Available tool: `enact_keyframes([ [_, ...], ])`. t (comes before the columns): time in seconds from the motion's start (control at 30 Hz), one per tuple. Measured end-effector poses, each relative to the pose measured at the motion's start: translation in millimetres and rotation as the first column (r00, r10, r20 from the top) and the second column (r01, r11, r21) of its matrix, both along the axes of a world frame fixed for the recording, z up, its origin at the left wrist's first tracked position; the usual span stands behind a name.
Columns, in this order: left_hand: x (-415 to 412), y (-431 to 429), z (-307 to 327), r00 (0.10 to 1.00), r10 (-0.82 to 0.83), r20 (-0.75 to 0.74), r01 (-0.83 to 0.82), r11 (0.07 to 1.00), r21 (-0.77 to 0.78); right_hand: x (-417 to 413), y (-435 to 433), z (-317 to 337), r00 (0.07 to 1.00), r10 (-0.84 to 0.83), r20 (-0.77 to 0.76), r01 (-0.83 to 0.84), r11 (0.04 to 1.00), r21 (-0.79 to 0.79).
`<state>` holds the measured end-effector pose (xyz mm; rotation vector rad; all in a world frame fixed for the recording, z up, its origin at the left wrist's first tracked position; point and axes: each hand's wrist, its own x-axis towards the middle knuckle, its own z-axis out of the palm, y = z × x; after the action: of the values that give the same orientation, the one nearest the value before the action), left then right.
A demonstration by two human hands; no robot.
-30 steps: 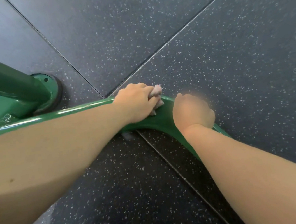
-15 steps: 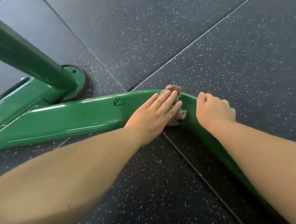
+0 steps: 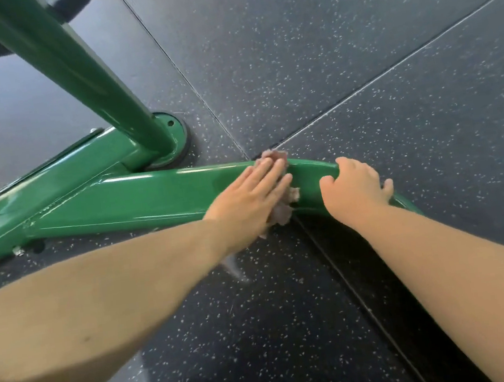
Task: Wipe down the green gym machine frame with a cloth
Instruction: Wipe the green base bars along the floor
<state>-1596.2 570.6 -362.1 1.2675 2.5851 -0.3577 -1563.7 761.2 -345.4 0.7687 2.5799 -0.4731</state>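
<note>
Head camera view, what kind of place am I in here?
Most likely a gym. The speckled black rubber floor tiles and the glossy green machine frame on a bolted round foot plate point that way. Your left hand presses a cloth on it.

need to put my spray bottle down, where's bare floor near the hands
Bare dark speckled rubber floor lies beyond the curved green metal frame bar, and between the forearms. It is crowded where the left hand presses the pinkish cloth beside the right hand.
</note>
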Motion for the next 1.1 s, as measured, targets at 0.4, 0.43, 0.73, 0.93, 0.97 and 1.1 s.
enact_keyframes([
  [0.4,-87,-43,22,0.819,0.511,0.262,-0.511,0.856,-0.071,-8,-3,3,0.997,0.067,0.044,-0.063,0.994,-0.087],
  [0.43,-90,-29,20,0.81,0.503,0.301,-0.512,0.857,-0.054,-9,-7,1,0.997,0.062,0.05,-0.057,0.994,-0.099],
  [0.73,-67,61,3,0.802,0.289,0.524,-0.469,0.847,0.251,-7,-3,0,1.0,0.01,-0.007,-0.011,0.987,-0.161],
  [0.93,-97,-58,18,0.724,0.592,0.354,-0.621,0.783,-0.039,-1,-1,-5,0.998,0.047,-0.029,-0.051,0.988,-0.148],
  [0.97,-100,-65,22,0.73,0.596,0.333,-0.598,0.794,-0.109,0,-2,-6,0.998,0.066,-0.026,-0.068,0.99,-0.12],
  [1.1,-99,-34,24,0.717,0.589,0.371,-0.604,0.792,-0.09,3,-13,-8,0.994,0.106,-0.008,-0.107,0.994,-0.022],
])
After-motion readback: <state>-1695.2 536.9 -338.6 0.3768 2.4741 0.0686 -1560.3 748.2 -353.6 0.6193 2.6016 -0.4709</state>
